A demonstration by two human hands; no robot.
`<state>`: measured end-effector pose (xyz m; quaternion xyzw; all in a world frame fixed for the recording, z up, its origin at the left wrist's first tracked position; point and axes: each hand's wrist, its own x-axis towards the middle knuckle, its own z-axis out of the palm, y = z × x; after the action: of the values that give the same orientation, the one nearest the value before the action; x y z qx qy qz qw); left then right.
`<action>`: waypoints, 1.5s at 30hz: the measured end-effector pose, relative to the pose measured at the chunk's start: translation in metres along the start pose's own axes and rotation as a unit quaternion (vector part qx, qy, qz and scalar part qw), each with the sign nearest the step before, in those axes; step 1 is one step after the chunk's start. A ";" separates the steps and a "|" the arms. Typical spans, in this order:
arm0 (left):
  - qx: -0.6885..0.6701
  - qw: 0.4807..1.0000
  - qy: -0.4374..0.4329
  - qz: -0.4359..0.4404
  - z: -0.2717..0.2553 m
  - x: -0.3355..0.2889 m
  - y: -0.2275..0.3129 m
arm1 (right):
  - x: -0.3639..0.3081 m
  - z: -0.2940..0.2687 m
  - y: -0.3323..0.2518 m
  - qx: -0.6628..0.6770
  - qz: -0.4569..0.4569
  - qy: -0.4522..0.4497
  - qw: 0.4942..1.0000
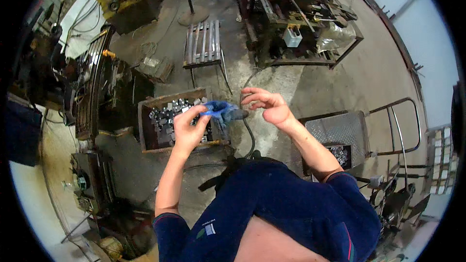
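My left hand (188, 128) pinches the cuff edge of a crumpled work glove (221, 112), blue with a dark grey end. The glove hangs in the air between my two hands, its grey end pointing right. Just beyond that end, my right hand (272, 108) is raised with its fingers apart and bent; I see nothing in it. Below and to the left of the glove, a wooden box (141, 128) holds many small metal parts (167, 116). My left hand and the glove hide part of the box's right side.
A slatted metal stand (204, 43) is ahead. Beyond it at right is a cluttered workbench (310, 60) with a white container (292, 37). A platform cart (335, 131) with a small box of parts stands right. Machinery (92, 92) lines the left; a dark hose (251, 136) lies near me.
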<state>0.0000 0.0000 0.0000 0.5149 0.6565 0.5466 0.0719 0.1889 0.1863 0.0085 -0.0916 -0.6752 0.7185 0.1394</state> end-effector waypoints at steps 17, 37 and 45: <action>-0.298 0.916 0.133 -0.233 0.015 0.046 -0.025 | 0.091 -0.036 0.009 0.194 0.046 -0.169 0.965; -0.241 0.868 0.409 -0.145 0.097 0.101 0.020 | 0.135 -0.179 0.012 0.265 0.077 -0.240 0.931; -0.277 0.872 0.387 -0.116 0.092 0.076 0.021 | 0.146 -0.181 0.024 0.216 0.133 -0.287 0.924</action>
<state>0.0381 0.1134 0.0166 0.1413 0.5082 0.8494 0.0151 0.1073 0.4032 -0.0198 0.0614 -0.4966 0.8543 -0.1409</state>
